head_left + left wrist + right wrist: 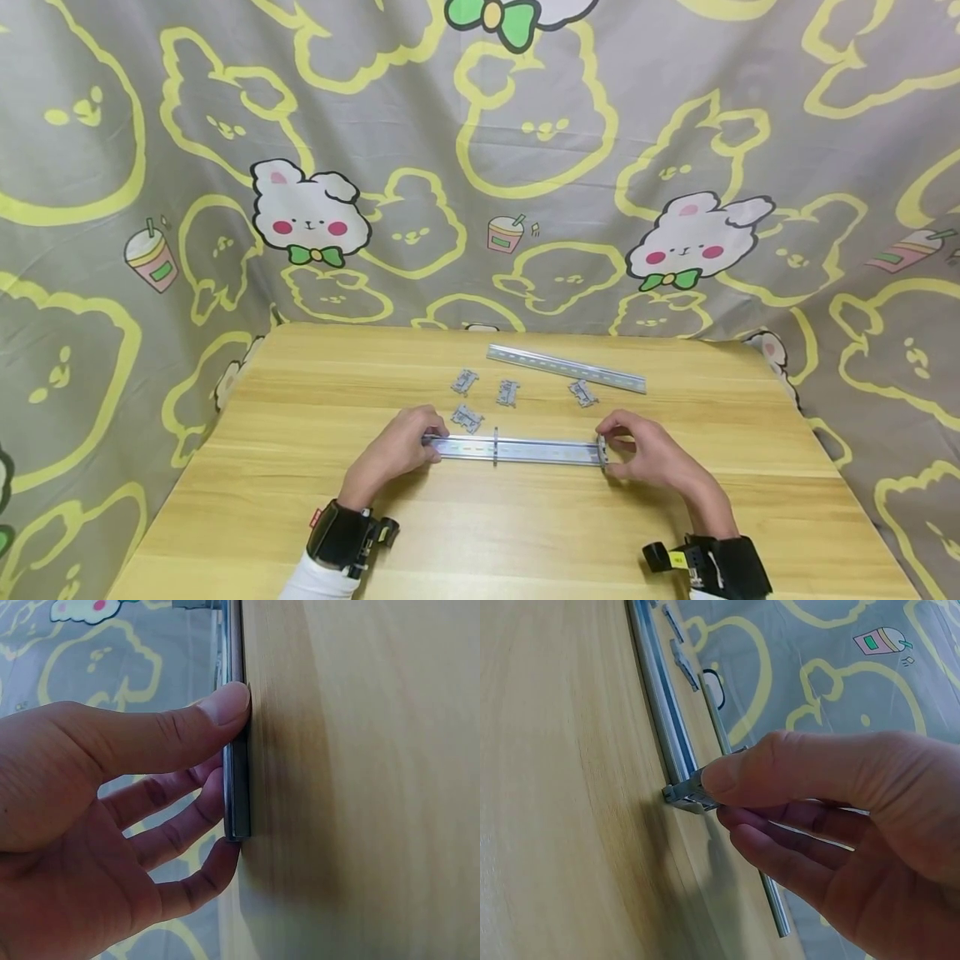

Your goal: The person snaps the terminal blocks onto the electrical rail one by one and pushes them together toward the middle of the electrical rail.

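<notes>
A slotted metal DIN rail [540,452] lies crosswise on the table before me. My left hand [402,442] grips its left end, thumb on the near edge and fingers at the far side, as the left wrist view shows. At the rail's right end my right hand [645,450] pinches a grey terminal block [690,791] between thumb and fingers; how far it is seated I cannot tell. Another grey block [495,447] stands upright across the rail, left of its middle.
Several loose grey terminal blocks [507,393] lie behind the rail. Farther back a second slotted rail [566,368] lies at a slant. A patterned curtain [480,167] hangs behind and beside the wooden table [510,542].
</notes>
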Tool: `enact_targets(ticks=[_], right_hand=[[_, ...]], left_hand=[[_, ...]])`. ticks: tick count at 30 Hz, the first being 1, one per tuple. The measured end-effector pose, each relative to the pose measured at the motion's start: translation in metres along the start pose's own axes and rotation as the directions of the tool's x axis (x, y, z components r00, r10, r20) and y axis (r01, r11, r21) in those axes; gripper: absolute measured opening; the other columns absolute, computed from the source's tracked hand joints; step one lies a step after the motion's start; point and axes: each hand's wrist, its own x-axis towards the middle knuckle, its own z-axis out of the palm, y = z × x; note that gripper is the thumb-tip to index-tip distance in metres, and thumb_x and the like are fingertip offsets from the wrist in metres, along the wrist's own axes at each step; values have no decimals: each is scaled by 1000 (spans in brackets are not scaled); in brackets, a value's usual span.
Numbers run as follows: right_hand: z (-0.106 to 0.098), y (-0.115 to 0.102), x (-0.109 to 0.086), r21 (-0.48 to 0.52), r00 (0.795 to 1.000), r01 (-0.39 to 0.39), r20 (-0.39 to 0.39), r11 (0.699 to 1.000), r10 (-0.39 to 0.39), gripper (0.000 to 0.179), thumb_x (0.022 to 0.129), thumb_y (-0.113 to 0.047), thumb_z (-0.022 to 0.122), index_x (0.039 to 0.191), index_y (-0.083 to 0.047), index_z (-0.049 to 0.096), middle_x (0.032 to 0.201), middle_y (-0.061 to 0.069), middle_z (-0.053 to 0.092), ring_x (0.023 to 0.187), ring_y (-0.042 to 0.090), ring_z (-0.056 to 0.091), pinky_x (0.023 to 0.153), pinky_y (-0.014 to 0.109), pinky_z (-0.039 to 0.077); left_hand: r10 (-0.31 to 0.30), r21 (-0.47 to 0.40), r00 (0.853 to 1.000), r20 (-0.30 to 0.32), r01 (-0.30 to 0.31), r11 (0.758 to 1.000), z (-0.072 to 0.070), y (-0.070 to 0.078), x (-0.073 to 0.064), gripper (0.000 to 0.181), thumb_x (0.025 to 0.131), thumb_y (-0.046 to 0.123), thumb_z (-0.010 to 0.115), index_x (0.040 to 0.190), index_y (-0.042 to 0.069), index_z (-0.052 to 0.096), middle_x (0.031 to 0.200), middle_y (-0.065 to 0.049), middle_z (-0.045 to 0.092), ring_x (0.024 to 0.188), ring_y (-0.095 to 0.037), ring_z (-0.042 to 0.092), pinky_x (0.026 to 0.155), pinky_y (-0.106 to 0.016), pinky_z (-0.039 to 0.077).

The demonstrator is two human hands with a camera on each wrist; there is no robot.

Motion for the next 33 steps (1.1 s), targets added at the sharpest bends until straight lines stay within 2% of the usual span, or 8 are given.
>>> enact_targets(ticks=[6, 13, 27, 33], right_hand=[[0, 2, 2, 37, 1000, -12, 3, 999, 12, 52, 74, 4, 86, 120, 3, 60, 124, 21, 64, 118, 43, 62, 98, 41, 55], [2, 7, 5, 45, 1000, 14, 3, 999, -14, 50, 76, 4, 86, 120, 2, 60, 124, 20, 64, 118, 43, 62, 97, 39, 55], [6, 11, 5, 145, 999, 45, 8, 988, -46, 52, 76, 7, 84, 122, 5, 60, 125, 23, 62, 120, 44, 61, 99, 38, 53], [12, 9, 9, 100, 998, 64, 2, 993, -64, 51, 76, 5, 84, 122, 4, 61, 123, 21, 63, 118, 42, 63, 98, 36, 54]], left_hand=[[-6, 14, 1000, 0, 6, 1000, 0, 0, -1, 27, 72, 0, 88, 95, 3, 75, 93, -6, 67, 89, -25, 63, 84, -44, 55], [-31, 12, 1000, 0, 31, 999, -2, 0, -2, 27, 72, 0, 88, 95, 3, 75, 93, -4, 66, 88, -23, 63, 84, -44, 56], [-11, -22, 1000, -4, 10, 1000, 0, -2, -2, 27, 72, -2, 87, 96, 3, 76, 94, -4, 67, 88, -23, 64, 83, -42, 56], [-6, -24, 1000, -5, 5, 1000, 0, -1, -2, 27, 72, -3, 86, 96, 3, 75, 95, -5, 68, 89, -22, 64, 83, -42, 57]])
